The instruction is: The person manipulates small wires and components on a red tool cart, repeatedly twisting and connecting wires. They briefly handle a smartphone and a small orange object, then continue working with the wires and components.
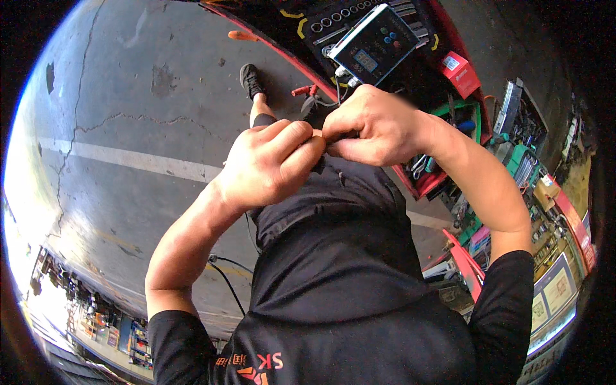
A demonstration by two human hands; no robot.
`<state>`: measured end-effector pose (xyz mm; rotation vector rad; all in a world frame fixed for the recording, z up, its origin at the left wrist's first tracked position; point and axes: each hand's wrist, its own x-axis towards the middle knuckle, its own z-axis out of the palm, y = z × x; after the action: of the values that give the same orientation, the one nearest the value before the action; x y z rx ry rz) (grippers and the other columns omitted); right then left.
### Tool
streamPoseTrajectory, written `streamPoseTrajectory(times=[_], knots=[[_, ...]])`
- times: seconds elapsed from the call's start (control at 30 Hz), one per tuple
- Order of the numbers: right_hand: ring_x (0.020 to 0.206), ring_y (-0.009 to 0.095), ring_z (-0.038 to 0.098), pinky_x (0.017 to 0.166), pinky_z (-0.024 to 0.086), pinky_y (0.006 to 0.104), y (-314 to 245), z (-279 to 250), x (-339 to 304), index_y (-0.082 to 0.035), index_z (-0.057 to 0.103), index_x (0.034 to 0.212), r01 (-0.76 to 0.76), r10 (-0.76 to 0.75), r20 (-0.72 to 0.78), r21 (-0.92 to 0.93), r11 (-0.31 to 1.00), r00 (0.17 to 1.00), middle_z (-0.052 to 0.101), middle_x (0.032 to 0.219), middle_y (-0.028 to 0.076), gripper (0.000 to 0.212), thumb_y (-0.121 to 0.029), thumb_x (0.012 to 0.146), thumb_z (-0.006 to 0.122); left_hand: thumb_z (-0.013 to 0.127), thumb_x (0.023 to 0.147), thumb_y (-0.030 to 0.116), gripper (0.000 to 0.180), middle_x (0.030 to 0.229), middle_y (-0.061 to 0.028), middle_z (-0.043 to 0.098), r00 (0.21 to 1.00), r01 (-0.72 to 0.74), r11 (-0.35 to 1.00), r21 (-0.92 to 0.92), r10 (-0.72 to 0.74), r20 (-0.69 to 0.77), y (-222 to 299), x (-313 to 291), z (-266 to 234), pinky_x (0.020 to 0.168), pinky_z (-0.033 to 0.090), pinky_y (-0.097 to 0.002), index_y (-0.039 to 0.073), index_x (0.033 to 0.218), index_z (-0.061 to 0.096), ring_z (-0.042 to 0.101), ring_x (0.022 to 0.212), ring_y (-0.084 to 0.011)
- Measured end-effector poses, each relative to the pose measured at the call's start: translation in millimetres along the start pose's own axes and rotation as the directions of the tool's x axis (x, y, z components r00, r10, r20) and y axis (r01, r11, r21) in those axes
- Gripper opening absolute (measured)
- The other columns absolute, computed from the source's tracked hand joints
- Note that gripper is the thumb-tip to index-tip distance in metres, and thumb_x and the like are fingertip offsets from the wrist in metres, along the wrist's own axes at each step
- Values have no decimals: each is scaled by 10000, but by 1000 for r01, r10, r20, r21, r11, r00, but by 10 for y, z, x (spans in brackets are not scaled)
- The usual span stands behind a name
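Observation:
My left hand [273, 157] and my right hand [378, 125] meet in front of my waist, knuckles up. Both are closed, with the fingertips curled in and almost touching. A bit of something dark shows at the fingers, too small and covered to name. Just beyond the right hand, a control box [375, 48] with a dark face, a digital display and coloured buttons rests on the red tool cart [443, 32]. Grey cables [338, 96] run down from it toward my hands. A red clip or plug [303, 91] sticks out beside them.
Sockets [337, 19] sit in the cart's top tray, with a red carton [461, 74] on its right edge. A lower red tray [428, 183] holds hand tools. More tools and green cases [523, 163] stand at the right. Left lies cracked concrete floor [147, 83]; a dark cable [228, 282] crosses it.

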<state>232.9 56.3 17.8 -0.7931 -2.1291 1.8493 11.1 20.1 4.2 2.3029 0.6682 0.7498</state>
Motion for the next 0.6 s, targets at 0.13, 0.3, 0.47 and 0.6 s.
streamPoseTrajectory(times=[0.13, 0.3, 0.47, 0.6], knots=[[603, 320, 601, 555, 459, 376, -21, 17, 29, -4, 602, 748, -14, 13, 35, 19, 1000, 999, 581, 658, 172, 112, -107, 704, 590, 698, 587, 82, 300, 828, -73, 557, 997, -63, 998, -9, 63, 41, -20, -33, 6, 514, 492, -336, 22, 864, 600, 584, 637, -221], [595, 315, 599, 540, 460, 382, 67, 128, 8, -29, 594, 716, 61, -64, -67, -46, 997, 996, 578, 633, 151, 82, -108, 693, 594, 673, 632, 19, 236, 801, -95, 566, 980, 198, 961, -191, -198, 22, 85, -62, 44, 510, 474, -318, 20, 858, 605, 596, 655, -221], [558, 281, 585, 498, 454, 378, 128, 282, 31, -83, 527, 679, 212, -293, -175, -374, 903, 940, 548, 602, 91, 138, -137, 650, 651, 580, 807, 121, 128, 609, -47, 511, 312, 766, -24, -643, -860, 405, 275, -20, 148, 498, 439, -300, -4, 778, 576, 502, 503, -148], [543, 249, 530, 492, 439, 355, 167, 335, 23, -67, 529, 703, 371, -531, -87, -621, 690, 843, 511, 620, 51, 190, -110, 606, 686, 543, 872, 147, 157, 632, -21, 509, 124, 580, -413, -702, -807, 577, 357, 50, 120, 385, 354, -264, 35, 762, 550, 448, 434, -108]])
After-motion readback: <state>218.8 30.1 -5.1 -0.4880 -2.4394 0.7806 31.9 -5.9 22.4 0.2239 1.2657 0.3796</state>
